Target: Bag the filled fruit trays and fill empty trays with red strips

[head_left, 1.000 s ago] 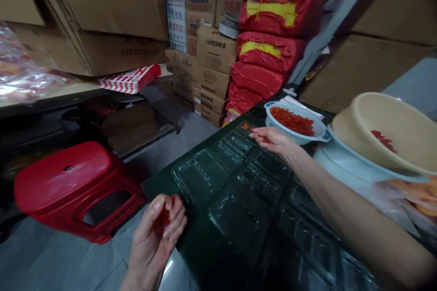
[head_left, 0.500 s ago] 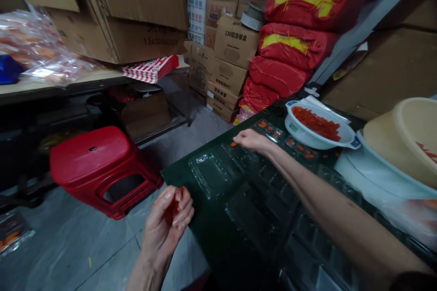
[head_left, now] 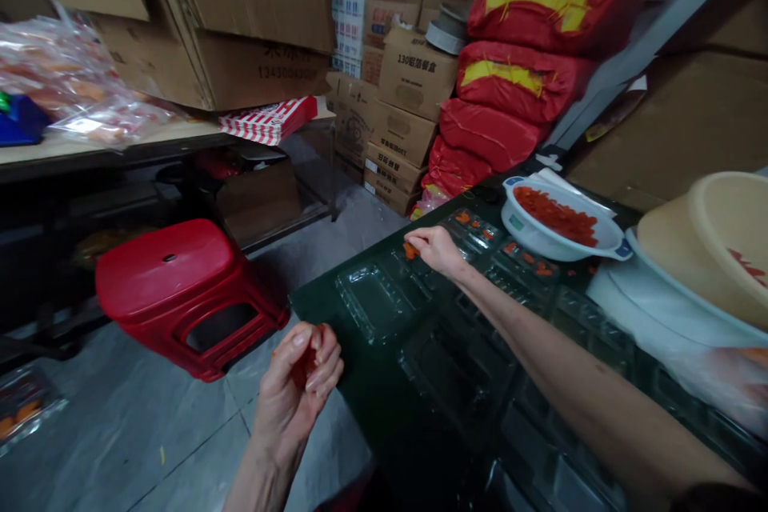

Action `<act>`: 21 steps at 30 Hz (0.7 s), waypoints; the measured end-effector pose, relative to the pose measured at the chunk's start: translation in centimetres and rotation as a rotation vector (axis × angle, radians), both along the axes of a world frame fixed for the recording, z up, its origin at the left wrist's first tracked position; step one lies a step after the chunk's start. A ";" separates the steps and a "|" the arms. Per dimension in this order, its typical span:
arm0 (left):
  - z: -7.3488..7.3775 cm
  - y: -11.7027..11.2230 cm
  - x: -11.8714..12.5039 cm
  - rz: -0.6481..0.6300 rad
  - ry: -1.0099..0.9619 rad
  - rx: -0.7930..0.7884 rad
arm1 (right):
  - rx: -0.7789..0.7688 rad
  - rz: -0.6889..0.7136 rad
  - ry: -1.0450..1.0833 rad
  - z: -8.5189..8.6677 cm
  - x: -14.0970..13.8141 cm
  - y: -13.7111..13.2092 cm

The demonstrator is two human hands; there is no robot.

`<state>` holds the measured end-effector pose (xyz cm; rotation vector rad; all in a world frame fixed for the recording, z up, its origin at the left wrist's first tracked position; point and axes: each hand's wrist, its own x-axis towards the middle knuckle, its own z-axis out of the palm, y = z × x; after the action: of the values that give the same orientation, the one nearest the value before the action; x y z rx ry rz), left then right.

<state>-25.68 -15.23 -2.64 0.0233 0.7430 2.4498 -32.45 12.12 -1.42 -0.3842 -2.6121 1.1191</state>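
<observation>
My left hand (head_left: 298,386) hangs off the near corner of the dark table, fingers curled around a clump of red-orange pieces (head_left: 304,366). My right hand (head_left: 435,247) reaches out over the clear plastic compartment trays (head_left: 384,300) and pinches an orange piece (head_left: 410,250) at a far compartment. A white bowl (head_left: 558,228) full of red-orange pieces stands just beyond the trays. A few far compartments hold orange bits (head_left: 474,226).
A red plastic stool (head_left: 180,296) stands on the floor to the left. Stacked cardboard boxes (head_left: 408,88) and red sacks (head_left: 516,72) fill the back. A beige basin (head_left: 714,240) rests over a white tub at the right. Bagged goods (head_left: 72,88) lie on a left shelf.
The camera swung left a second ago. My right hand drew back from beside the bowl to the trays' far left compartments, now pinching an orange piece. The left hand stayed closed on its clump.
</observation>
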 end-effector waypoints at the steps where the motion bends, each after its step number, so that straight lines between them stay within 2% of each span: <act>1: 0.0 -0.1 0.0 0.001 0.007 0.001 | 0.015 -0.025 0.021 0.0 0.1 0.3; 6: -0.4 -0.1 0.0 -0.005 0.024 0.017 | 0.112 -0.136 0.005 0.3 1.0 1.6; 13: -0.5 0.3 0.3 -0.024 0.009 0.012 | 0.247 -0.168 -0.171 -0.6 0.4 -0.9; 17: -0.5 -0.2 0.2 -0.013 0.008 0.001 | 0.228 -0.169 -0.162 -0.6 0.2 -0.9; 21: -0.7 -0.4 0.2 -0.023 -0.001 0.007 | 0.157 -0.155 -0.114 0.6 1.3 0.4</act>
<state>-25.47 -15.61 -3.33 0.0337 0.7296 2.4308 -31.19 12.49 -0.85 -0.6203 -2.6913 0.8588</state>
